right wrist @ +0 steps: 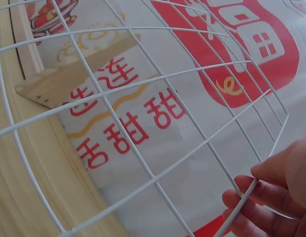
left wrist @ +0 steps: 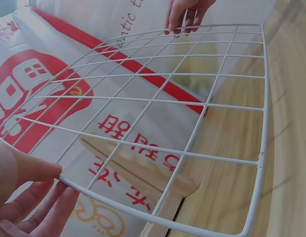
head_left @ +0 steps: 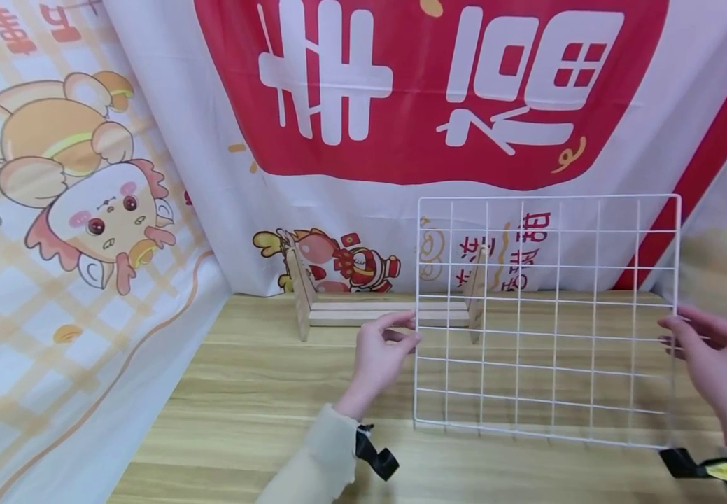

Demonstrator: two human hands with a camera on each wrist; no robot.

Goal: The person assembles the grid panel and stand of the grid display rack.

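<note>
A white wire grid panel point(head_left: 555, 302) stands upright over the wooden table, held between both hands. My left hand point(head_left: 385, 355) pinches its left side wire, thumb on one side and fingers on the other, as the left wrist view shows the hand point(left wrist: 32, 197) close up. At the opposite side wire, my right hand point(head_left: 725, 367) grips the frame; in the right wrist view the fingers of that hand point(right wrist: 271, 197) curl round the wire. Through the mesh shows part of a wooden rack point(head_left: 388, 315) with two upright end pieces, standing behind the panel.
The wood-grain table point(head_left: 231, 399) runs back to a white cloth backdrop point(head_left: 350, 196) with a large red printed patch. To the left hangs another cloth point(head_left: 86, 336) with a cartoon animal. Black straps point(head_left: 376, 453) circle both wrists.
</note>
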